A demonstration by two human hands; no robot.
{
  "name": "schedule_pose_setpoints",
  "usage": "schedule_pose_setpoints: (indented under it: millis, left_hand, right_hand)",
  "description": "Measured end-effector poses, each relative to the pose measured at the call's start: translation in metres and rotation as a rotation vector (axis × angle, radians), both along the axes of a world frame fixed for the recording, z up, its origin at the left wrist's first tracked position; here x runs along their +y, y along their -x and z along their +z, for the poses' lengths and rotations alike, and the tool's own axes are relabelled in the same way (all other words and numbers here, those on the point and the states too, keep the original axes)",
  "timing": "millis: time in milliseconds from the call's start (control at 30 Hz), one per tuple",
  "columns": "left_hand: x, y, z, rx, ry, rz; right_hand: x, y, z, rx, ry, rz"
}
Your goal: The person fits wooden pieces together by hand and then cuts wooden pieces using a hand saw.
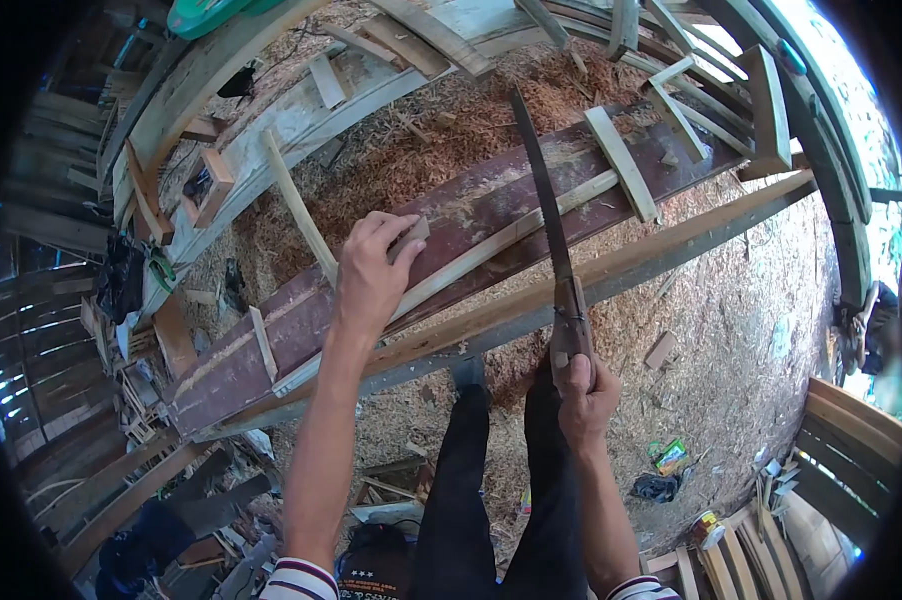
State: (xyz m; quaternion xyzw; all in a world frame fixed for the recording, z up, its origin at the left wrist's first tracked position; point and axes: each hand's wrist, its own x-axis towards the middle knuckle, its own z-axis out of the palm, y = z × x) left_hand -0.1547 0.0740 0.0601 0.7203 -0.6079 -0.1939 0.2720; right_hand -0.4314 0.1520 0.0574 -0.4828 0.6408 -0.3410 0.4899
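Observation:
My right hand (584, 400) is wrapped around the wooden handle of a handsaw (546, 190). Its dark, narrow blade points away from me and passes over a long pale wood strip (481, 247). The strip lies along a reddish-brown board (461, 215). Over that board, my left hand (373, 262) pinches a small wood block (408, 240) between thumb and fingers. A short pale slat (621, 165) crosses the board to the right of the blade, and a thinner stick (299, 210) rests against it left of my left hand.
Sawdust and shavings (711, 290) cover the ground. A long timber beam (691, 228) runs along the board's near side. Curved wooden pieces (771, 110) stand at the upper right. Offcuts (401, 45) lie at the back, and a small can (707, 530) sits at the lower right.

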Motion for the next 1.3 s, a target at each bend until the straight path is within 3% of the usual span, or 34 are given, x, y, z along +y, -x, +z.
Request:
schedule_pose_setpoints:
  millis: [67, 233, 367, 533, 700, 767, 900, 967, 1067, 1300]
  left_hand:
    - [0.000, 0.001, 0.006, 0.012, -0.004, -0.011]
    - [0.012, -0.015, 0.043, 0.337, -0.021, 0.157]
    - [0.048, -0.061, 0.054, 0.263, -0.041, 0.244]
    - [0.090, -0.094, 0.026, 0.057, -0.248, 0.285]
    - [0.092, -0.084, 0.019, -0.022, -0.136, 0.313]
    - [0.078, -0.059, 0.023, -0.146, 0.006, 0.249]
    - [0.029, 0.010, 0.015, 0.133, 0.048, -0.157]
    - [0.004, 0.036, 0.003, 0.003, 0.094, -0.281]
    - [-0.023, 0.049, -0.028, -0.132, 0.195, -0.356]
    - [-0.035, 0.061, -0.030, -0.006, 0.196, -0.165]
  right_hand:
    - [-0.003, -0.002, 0.005, 0.026, 0.018, -0.002]
    - [-0.003, -0.002, 0.004, 0.042, 0.042, -0.040]
    - [0.002, 0.005, -0.006, 0.014, -0.010, -0.020]
    - [0.004, 0.001, -0.009, 0.018, 0.038, -0.023]
    - [0.006, -0.003, -0.009, -0.001, 0.022, -0.057]
    - [0.007, -0.003, -0.011, 0.000, 0.026, -0.056]
    - [0.006, -0.005, -0.014, 0.030, 0.066, -0.046]
    - [0.002, -0.004, -0.013, 0.066, 0.110, -0.045]
    - [-0.009, -0.001, -0.010, 0.104, 0.124, 0.018]
    - [-0.045, -0.016, 0.015, 0.158, 0.130, 0.089]
